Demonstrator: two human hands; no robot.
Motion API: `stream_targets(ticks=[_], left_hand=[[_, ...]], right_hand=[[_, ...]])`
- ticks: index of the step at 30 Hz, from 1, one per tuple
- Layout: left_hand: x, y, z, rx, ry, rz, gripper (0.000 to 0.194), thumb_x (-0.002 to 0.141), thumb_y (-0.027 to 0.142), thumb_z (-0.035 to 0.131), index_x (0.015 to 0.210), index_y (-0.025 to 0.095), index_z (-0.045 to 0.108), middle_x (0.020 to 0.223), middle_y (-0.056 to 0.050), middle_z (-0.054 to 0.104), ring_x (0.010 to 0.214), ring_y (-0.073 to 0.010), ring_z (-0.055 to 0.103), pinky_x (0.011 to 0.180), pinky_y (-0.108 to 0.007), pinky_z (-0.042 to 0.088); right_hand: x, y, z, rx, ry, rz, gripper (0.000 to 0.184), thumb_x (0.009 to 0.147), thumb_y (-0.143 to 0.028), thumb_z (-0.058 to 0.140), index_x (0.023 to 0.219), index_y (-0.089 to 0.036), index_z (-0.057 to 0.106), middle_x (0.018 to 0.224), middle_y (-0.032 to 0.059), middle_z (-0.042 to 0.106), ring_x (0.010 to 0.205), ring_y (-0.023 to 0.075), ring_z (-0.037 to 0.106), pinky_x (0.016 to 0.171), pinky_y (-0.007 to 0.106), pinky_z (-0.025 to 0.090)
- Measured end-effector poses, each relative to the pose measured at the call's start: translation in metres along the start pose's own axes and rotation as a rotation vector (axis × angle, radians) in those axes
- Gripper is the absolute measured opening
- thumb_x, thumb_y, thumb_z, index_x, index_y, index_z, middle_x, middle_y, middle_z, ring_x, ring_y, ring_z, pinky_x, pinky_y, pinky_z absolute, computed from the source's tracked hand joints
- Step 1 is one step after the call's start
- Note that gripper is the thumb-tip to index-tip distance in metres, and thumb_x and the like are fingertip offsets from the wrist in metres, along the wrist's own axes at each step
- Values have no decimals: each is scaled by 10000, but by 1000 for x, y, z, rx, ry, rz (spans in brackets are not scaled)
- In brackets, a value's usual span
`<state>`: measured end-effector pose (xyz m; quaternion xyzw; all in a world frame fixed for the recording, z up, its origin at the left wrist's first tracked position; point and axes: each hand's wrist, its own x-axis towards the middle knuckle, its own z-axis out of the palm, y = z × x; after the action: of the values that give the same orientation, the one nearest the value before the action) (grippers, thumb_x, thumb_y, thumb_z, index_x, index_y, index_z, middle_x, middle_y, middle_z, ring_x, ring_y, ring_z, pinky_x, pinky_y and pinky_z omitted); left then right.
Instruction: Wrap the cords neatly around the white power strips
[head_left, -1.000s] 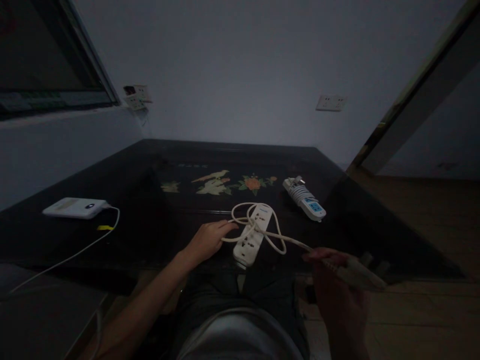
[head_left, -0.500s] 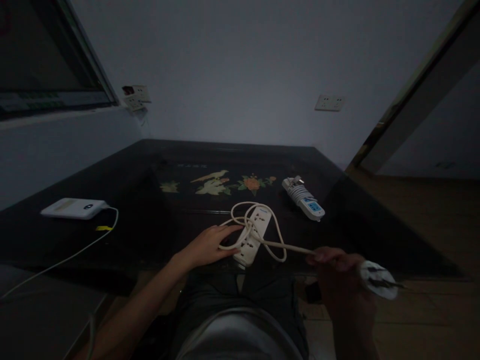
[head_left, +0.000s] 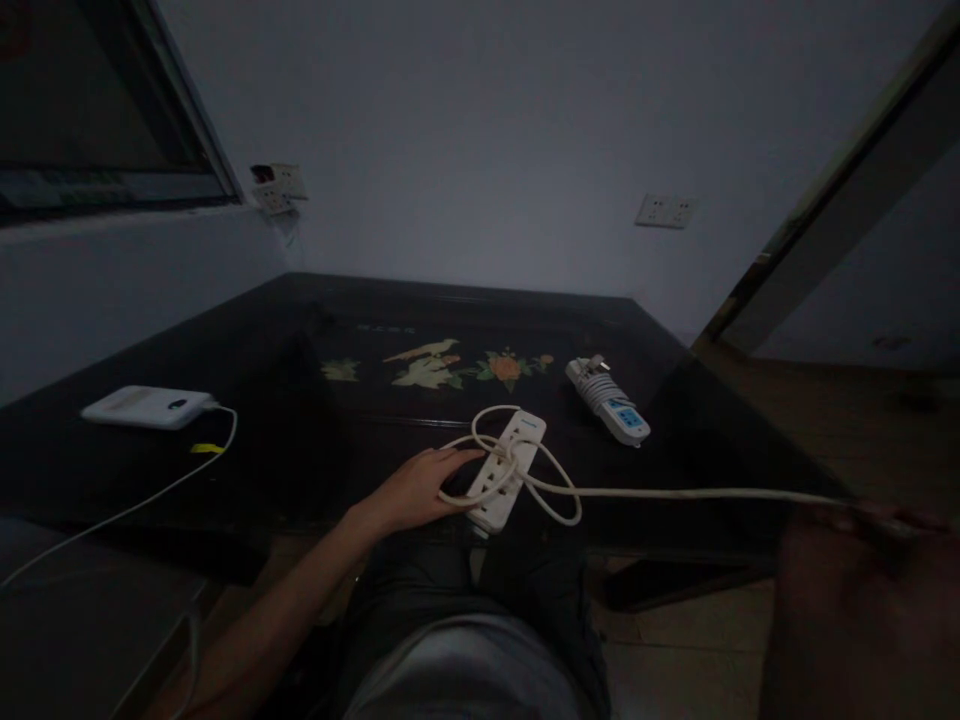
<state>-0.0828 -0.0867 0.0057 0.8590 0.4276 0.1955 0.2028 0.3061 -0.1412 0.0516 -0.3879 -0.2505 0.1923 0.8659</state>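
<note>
Near the table's front edge lies a white power strip, tilted slightly, with loops of its cord lying over the sockets. My left hand holds its lower left side, thumb and fingers closed around the strip and a loop of cord. From the loops the white cord runs taut to the right. At the far right edge my right hand is closed on that cord; it is dark and smeared by motion. The plug end cannot be made out.
On the dark table, a second power strip with its cord wound round it lies at right. A white device with a cable sits at left, near a yellow tag. Wall sockets are behind.
My right hand has moved far to the right, drawing the cord out longer and straighter. My left hand stays on the power strip, and the cord loops have shifted slightly right.
</note>
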Motion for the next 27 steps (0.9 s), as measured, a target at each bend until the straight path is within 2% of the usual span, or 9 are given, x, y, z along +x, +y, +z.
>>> stream_targets(ticks=[1,4,7,10,13,16,21,25,27], left_hand=[[1,1,0,1,-9,-1,585,802,441,627,1336,256,476,1133,-72,652,970,-218,611,870,-331,434],[-1,3,2,31,-32,0,684,761,506,654,1364,265,438,1232,-88,603,1069,-240,575,915,-354,404],[-10,13,7,72,25,-56,803,729,549,667,1412,256,362,1366,-119,506,1200,-282,498,989,-408,355],[-18,34,20,87,123,-159,844,734,515,673,1439,232,305,1413,-137,456,1263,-313,444,1023,-441,337],[-15,56,37,95,161,-240,902,709,456,710,1445,162,281,1395,-178,461,1255,-332,448,1017,-448,359],[-2,64,51,118,195,-310,891,707,363,710,1444,118,274,1305,-195,531,1186,-341,500,976,-463,396],[8,51,57,88,290,-323,796,753,217,604,1462,153,247,1280,-164,551,1170,-300,524,980,-444,416],[2,34,49,-35,350,-306,787,779,247,592,1475,200,229,1362,-137,497,1238,-277,491,996,-408,433],[-3,26,44,-105,418,-292,774,795,282,591,1476,203,232,1400,-136,465,1273,-270,465,1024,-408,416]], right_hand=[[2,6,-2,115,74,36,231,830,-286,587,602,-256,609,843,-11,602,705,79,545,505,281,365],[-8,30,-3,186,76,121,115,743,-252,696,674,-193,626,772,-10,546,690,92,543,502,246,404],[-31,55,1,87,-28,331,236,663,-309,775,764,-171,612,775,-25,552,702,95,559,556,233,454],[-48,68,8,32,-119,463,329,622,-351,808,789,-169,591,754,-38,561,684,94,568,563,226,464],[-53,71,12,-22,-192,493,346,614,-362,810,794,-171,584,728,-34,575,660,103,576,561,235,471],[-54,69,14,-66,-252,478,328,645,-377,785,795,-173,578,710,-28,580,659,114,586,569,244,480],[-64,70,18,-105,-294,501,305,692,-396,751,800,-175,572,711,-23,594,659,113,590,576,238,480],[-70,71,25,-91,-333,531,316,676,-403,766,783,-171,579,691,-16,609,686,123,611,599,237,495],[-66,68,28,-73,-361,520,316,678,-406,768,764,-170,576,665,-16,609,733,142,641,640,251,512]])
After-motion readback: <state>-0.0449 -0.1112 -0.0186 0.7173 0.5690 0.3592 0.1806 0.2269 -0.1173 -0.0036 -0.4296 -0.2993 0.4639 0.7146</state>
